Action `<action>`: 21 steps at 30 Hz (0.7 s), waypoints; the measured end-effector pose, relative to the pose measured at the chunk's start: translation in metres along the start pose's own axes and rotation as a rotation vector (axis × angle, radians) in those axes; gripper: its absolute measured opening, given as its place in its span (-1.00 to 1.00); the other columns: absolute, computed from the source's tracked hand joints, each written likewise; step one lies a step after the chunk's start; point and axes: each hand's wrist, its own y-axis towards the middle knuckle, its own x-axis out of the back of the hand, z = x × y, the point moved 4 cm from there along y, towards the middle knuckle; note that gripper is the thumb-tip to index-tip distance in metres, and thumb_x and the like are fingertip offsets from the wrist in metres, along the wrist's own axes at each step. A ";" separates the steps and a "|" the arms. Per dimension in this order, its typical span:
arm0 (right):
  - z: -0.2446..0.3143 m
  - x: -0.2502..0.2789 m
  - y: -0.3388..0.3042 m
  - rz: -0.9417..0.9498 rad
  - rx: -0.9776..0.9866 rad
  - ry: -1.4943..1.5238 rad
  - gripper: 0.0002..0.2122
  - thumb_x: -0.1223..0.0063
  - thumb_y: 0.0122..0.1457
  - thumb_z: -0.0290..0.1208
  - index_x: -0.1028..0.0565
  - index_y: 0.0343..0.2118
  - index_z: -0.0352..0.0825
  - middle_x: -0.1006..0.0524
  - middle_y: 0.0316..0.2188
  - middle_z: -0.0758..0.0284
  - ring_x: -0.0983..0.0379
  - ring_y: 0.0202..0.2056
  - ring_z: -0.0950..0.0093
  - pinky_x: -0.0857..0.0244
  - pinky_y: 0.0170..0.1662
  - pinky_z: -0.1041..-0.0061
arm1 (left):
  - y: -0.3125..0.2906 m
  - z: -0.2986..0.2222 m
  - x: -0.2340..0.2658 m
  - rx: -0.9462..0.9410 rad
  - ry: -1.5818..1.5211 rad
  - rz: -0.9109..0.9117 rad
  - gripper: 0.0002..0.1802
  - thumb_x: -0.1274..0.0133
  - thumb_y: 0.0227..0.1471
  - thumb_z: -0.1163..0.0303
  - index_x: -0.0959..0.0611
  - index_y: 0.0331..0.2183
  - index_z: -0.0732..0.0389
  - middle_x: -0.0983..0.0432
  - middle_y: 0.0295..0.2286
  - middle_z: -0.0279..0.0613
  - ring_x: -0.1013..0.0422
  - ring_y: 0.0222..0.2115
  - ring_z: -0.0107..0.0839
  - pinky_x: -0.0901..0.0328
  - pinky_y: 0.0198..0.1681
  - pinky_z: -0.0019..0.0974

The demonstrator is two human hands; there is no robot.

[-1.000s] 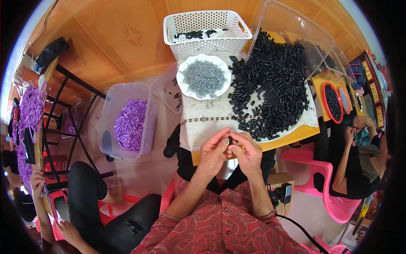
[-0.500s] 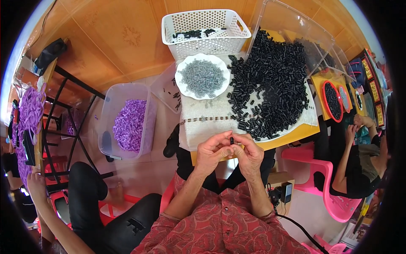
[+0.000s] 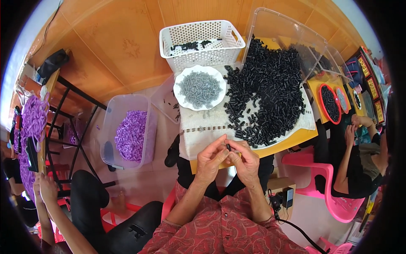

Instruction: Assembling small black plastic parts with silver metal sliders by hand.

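A small black cylindrical part is pinched between the fingertips of both my hands, just beyond the near edge of the table. My left hand closes on it from one side, and my right hand from the other. Some of the part is hidden by the fingers. Past my hands, a large heap of similar black cylindrical parts covers the right of the table. Left of that heap stands a white scalloped plate piled with small clear-grey pieces.
Behind the plate is a white perforated basket with some black parts. A clear bin lies tipped behind the heap. On the floor at left sits a translucent tub of purple pieces. Co-workers sit on both sides, one near a pink chair.
The table and its things sit slightly lower in the picture, as the view has tilted. My hands stay together around the black part, fingers slightly shifted.
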 end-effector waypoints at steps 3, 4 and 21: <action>0.004 -0.002 0.002 0.034 0.013 -0.005 -0.65 -0.12 0.01 -0.67 -0.50 -0.07 -0.38 -0.55 -0.23 0.23 -0.47 -0.26 0.42 -0.34 -0.16 0.53 | 0.006 -0.005 0.006 0.096 -0.025 -0.123 -0.60 0.01 0.13 0.56 -0.46 0.04 0.30 -0.52 -0.36 -0.25 -0.42 -0.47 -0.56 -0.35 -0.39 -0.51; 0.006 -0.002 0.003 0.019 0.017 -0.013 -0.66 -0.12 0.05 -0.64 -0.49 -0.06 -0.40 -0.54 -0.21 0.24 -0.45 -0.23 0.45 -0.32 -0.14 0.55 | 0.011 -0.009 0.006 0.093 -0.021 -0.118 -0.60 0.01 0.13 0.56 -0.46 0.04 0.30 -0.52 -0.36 -0.25 -0.42 -0.47 -0.56 -0.35 -0.39 -0.51; -0.005 -0.001 -0.009 0.060 0.014 -0.148 -0.86 -0.07 0.09 -0.61 -0.55 -0.27 -0.41 -0.58 -0.41 0.24 -0.51 -0.37 0.44 -0.35 -0.28 0.56 | 0.259 -0.149 0.013 -0.125 0.038 -0.261 -0.83 -0.03 0.09 0.51 -0.48 -0.26 0.38 -0.46 -0.42 -0.10 -0.46 -0.48 -0.26 -0.45 -0.36 -0.24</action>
